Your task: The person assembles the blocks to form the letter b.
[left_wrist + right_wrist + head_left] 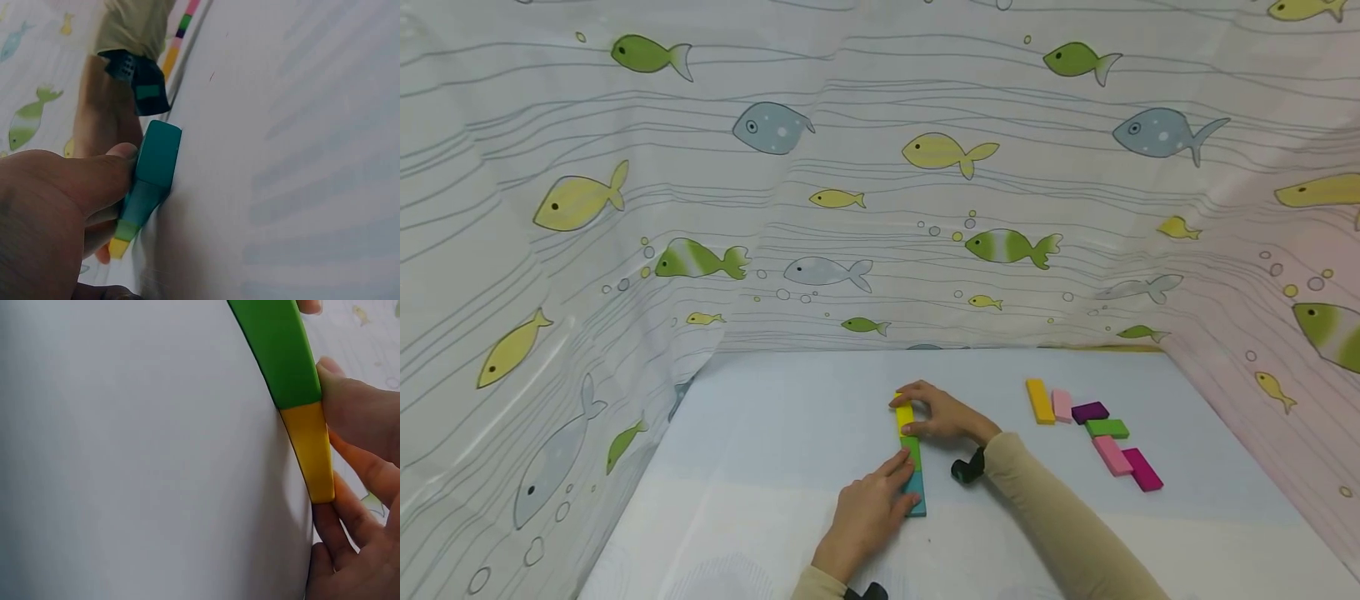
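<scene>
Head view gives me the whole table, and I take the green block [913,455] as the hub of a clock dial. From nine o'clock round through twelve to three hangs a fish-printed curtain [872,187]. At seven o'clock, out of a beige sleeve [815,585], the left hand [867,512] holds the teal block [915,482] between thumb and fingers, the gap narrow, with an index fingertip on the green block. Those two and the yellow block [904,415] lie end to end in one straight line on the white table [760,450], teal at six o'clock and yellow at twelve. Between one and two o'clock the right hand [946,417] grips the yellow block, its thumb near the seam with the green and other fingers about the far end. A dark device [968,467] sits on that wrist at three o'clock. Well apart, between two and three, loose blocks lie close together: an orange block [1040,402], a pale pink block [1062,406], a purple block [1090,412], a second green block [1107,428], a deeper pink block [1112,456] and a magenta block [1142,470].
</scene>
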Available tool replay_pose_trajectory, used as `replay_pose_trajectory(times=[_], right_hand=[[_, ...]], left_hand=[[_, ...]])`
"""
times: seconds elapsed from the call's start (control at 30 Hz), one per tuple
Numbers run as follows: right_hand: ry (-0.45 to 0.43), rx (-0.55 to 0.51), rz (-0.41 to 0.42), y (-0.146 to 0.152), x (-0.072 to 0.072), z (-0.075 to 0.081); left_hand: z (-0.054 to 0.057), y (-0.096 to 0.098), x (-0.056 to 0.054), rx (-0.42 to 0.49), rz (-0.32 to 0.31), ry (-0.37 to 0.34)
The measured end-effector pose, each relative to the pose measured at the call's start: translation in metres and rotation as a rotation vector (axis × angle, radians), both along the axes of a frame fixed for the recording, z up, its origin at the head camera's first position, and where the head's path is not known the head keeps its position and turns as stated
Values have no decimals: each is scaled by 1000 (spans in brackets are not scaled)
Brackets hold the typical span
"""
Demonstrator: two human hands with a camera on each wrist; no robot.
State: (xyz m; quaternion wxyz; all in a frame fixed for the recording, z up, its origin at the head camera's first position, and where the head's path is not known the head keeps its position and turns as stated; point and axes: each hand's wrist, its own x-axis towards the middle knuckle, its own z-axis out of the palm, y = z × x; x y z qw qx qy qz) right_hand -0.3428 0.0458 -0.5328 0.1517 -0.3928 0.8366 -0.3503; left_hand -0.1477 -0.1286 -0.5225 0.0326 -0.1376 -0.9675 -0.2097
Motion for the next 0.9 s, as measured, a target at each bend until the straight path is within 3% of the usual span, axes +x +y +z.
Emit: replay_pose_trajectory(times=[0.9], right_hand=[[-80, -40, 28, 7, 5, -1]], left_hand=[[-4, 0, -2, 7, 2, -3]])
